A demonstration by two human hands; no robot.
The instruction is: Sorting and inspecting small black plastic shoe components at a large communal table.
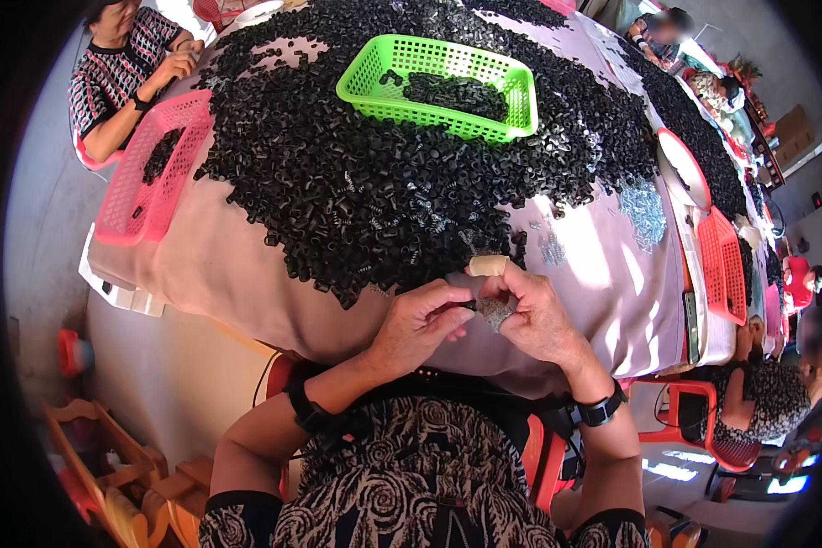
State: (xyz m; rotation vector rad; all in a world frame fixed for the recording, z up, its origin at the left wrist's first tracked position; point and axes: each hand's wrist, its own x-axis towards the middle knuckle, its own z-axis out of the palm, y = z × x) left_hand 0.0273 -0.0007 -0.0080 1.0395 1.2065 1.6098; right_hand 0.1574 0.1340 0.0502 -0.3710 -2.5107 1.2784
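Observation:
Near the table's front edge, my left hand (426,324) is closed, its thumb and forefinger pinching a small black plastic piece (470,304). Just beside it my right hand (541,315) is also closed, its fingers curled inward toward that piece. A tan wrap (489,266) covers one of its fingers, and a grey patch (494,313) shows at its thumb. Whatever the right fingers grip is too small and hidden to name. Beyond both hands spreads a large heap of small black plastic pieces (356,201), with some small coiled springs among them.
A green basket (370,68) with black pieces stands on the heap. At left is a pink basket (123,224), near a seated person. Small silvery pieces (644,216) lie at right, near a pink-rimmed dish (683,169) and a red basket (721,265). Other people sit farther right.

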